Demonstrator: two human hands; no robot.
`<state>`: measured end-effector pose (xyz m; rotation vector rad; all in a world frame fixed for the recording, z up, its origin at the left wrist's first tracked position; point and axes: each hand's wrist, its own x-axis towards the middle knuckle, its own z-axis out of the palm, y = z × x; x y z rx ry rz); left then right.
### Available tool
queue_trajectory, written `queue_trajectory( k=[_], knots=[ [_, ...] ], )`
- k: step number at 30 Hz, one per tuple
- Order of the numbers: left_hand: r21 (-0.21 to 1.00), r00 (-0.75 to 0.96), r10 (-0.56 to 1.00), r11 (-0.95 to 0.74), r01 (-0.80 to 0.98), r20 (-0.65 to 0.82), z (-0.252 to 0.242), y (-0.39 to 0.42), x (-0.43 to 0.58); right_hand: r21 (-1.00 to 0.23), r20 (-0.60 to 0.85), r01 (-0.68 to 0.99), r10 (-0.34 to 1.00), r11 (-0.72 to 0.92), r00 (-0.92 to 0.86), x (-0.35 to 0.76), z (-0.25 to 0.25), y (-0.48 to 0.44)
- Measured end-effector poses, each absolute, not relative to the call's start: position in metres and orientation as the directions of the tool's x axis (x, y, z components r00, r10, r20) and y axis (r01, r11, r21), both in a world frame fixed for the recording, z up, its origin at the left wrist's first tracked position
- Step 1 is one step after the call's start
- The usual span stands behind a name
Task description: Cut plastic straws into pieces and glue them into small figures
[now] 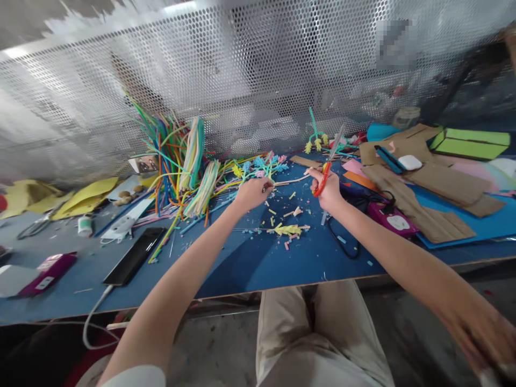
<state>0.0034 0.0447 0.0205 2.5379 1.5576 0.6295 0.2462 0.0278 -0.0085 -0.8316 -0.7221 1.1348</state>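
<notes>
My left hand (252,192) is closed, pinching one end of a thin pale pink straw (291,180) above the blue table (250,263). My right hand (328,189) grips red-handled scissors (328,161), blades pointing up and away, and its fingers also touch the straw's other end. Small cut straw pieces (288,230) lie scattered on the table just below both hands. A bundle of colourful straws (181,161) fans out to the left of my left hand.
A black phone (135,255) with a white cable lies at left, near a magenta box (46,269), yellow paper (80,196) and a white spool (85,224). Cardboard sheets (427,188), a green box (470,142) and a magenta device (393,219) sit at right. A perforated metal screen (258,75) backs the table.
</notes>
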Motion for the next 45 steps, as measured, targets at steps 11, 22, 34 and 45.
queue_trajectory(
  k=[11, 22, 34, 45],
  knots=[
    [0.349, 0.382, 0.906, -0.424, 0.836, 0.184, 0.001, 0.111, 0.04, -0.885, 0.097, -0.427, 0.969, 0.188, 0.225, 0.24, -0.008, 0.021],
    [0.494, 0.342, 0.88, -0.469, 0.732, 0.33, 0.008, 0.096, 0.026, -0.882, 0.112, -0.428, 0.969, 0.198, 0.219, 0.237, -0.006, 0.018],
    [1.0, 0.374, 0.927, -0.015, -0.025, 0.024, 0.006, 0.012, 0.033, -0.905, 0.14, -0.396, 0.987, 0.158, 0.075, 0.225, -0.011, 0.008],
    [0.984, 0.374, 0.923, -0.021, -0.177, 0.087, -0.003, -0.007, 0.031, -0.977, 0.174, -0.149, 0.976, 0.155, -0.127, 0.219, -0.009, -0.005]
  ],
)
